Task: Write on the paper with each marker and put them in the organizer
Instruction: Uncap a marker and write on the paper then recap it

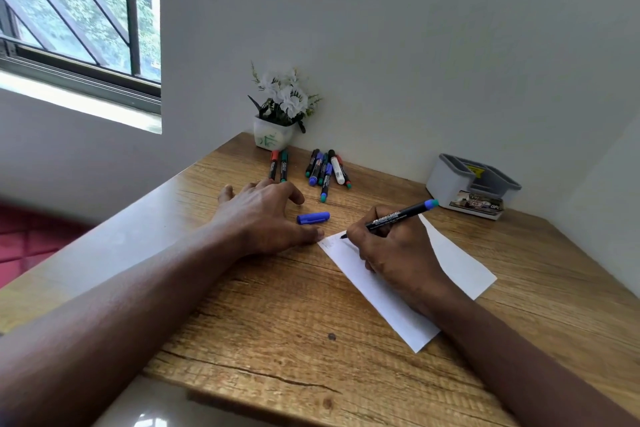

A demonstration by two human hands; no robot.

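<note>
Desk: A grainy, cracked wooden desk (263, 315) is filling a white-walled corner, its left edge running open below a barred window (79, 10), with bare wood stretching from the paper to the near edge.
Paper: A long white paper (460, 263) is lying flat and slanted right of centre, its right edge standing clear of the side wall.
Left hand: The left hand (263, 218) is resting palm down, fingers spread and holding nothing, its thumb tip touching the paper's far corner.
Right hand: The right hand (398, 253) is gripping the blue marker (401, 215), fingers curled round the black barrel, tip meeting the paper's far end.
Organizer: A grey plastic organizer (450, 184) with open compartments is standing far right against the wall.
Plant: A square white flower pot (272, 139) is sitting in the back corner.
Loose markers: A pair of markers (278, 166) and a cluster of markers (325, 170) are lying near the pot.
Cap: A blue cap (313, 217) is lying on its side between the hands.
</note>
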